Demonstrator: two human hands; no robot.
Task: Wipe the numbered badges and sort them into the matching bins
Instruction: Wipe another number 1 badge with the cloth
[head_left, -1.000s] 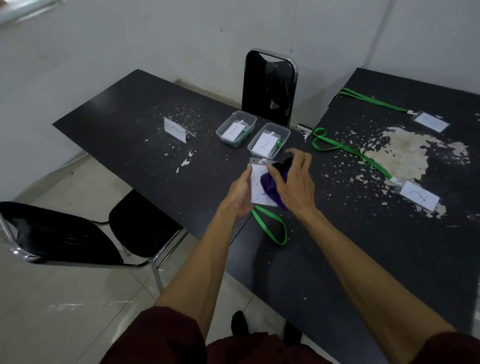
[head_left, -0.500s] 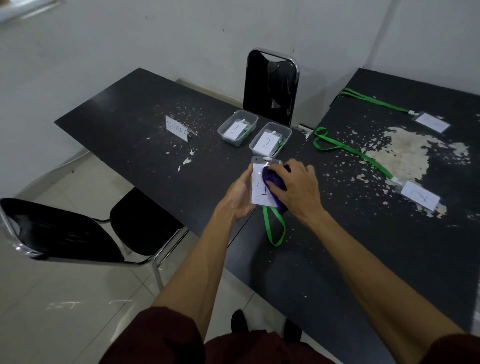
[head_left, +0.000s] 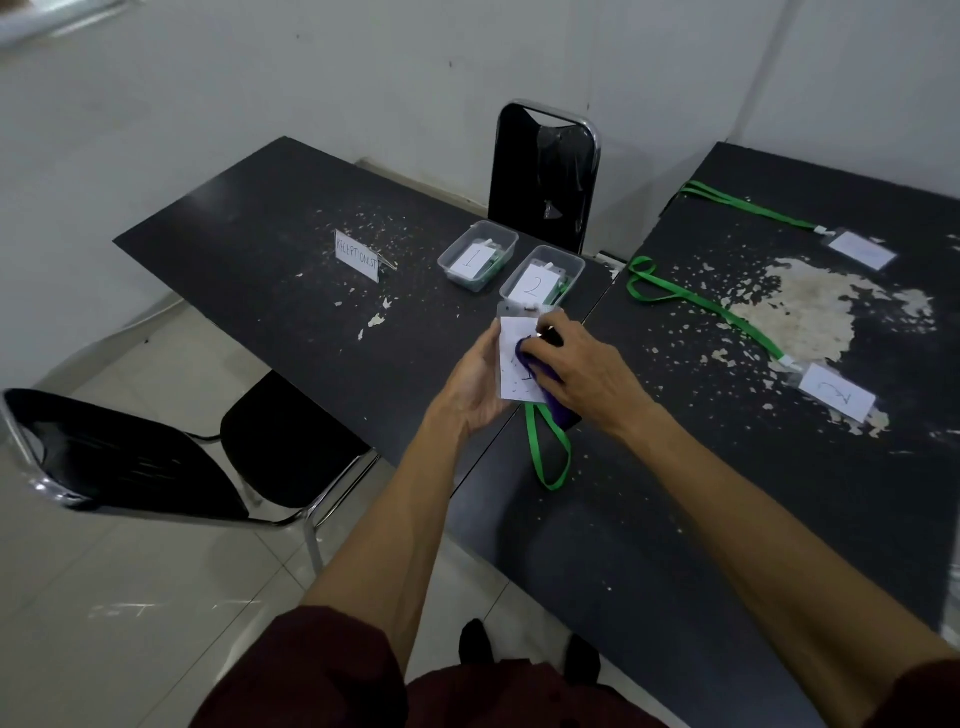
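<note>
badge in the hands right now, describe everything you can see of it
The badge is a clear-looking sleeve over a white paper card; its dark handwriting is partly covered, unreadable. It is held tilted up, just in front of the bin marked 2. A green lanyard hangs below it in a loop. The left hand grips its left edge; the right hand presses a purple cloth on its face.

Two black tables, two black chairs, two clear bins, one paper sign, one purple cloth. Three badges show outside the bins, each on a green lanyard; each bin seems to hold at least one more
</note>
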